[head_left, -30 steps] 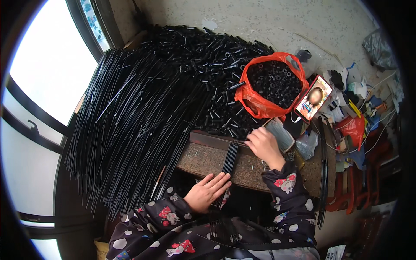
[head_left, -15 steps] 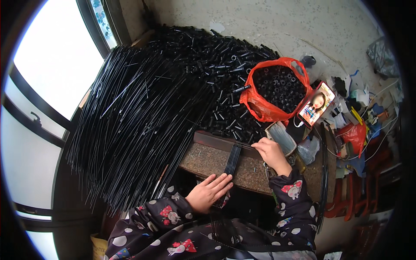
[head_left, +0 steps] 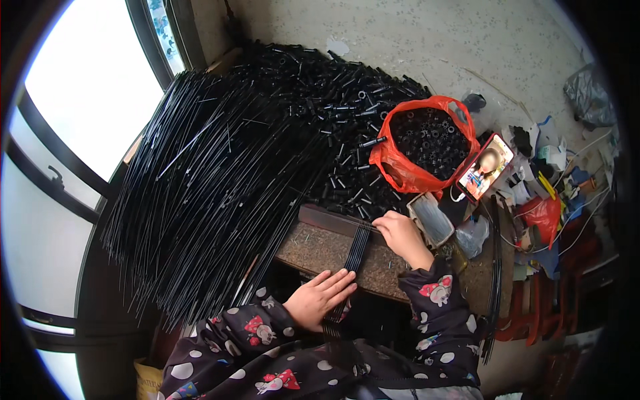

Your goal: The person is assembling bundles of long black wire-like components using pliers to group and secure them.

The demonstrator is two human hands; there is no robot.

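My left hand [head_left: 320, 298] lies flat, fingers stretched out, over the lower part of a row of thin black rods [head_left: 357, 251]. The rods lie side by side across the front edge of a brown speckled tabletop [head_left: 310, 249]. Their far ends meet a long dark bar [head_left: 327, 220]. At the right of those ends, my right hand [head_left: 402, 238] is closed in a pinch. Whatever its fingertips hold is too small to name. Right beside that hand sits a rectangular container [head_left: 432, 219] with pale, thin contents.
A big sheaf of long black rods [head_left: 200, 200] fills the left side by the window. Behind the bar lies a heap of short black tubes [head_left: 333, 100]. A red plastic bag [head_left: 407, 167] holds small black ring-like parts. A lit phone [head_left: 485, 168] leans beside it; clutter lies further right.
My right hand has shifted slightly left, closer to the far ends of the rods, still pinched. My left hand stays flat in nearly the same place.
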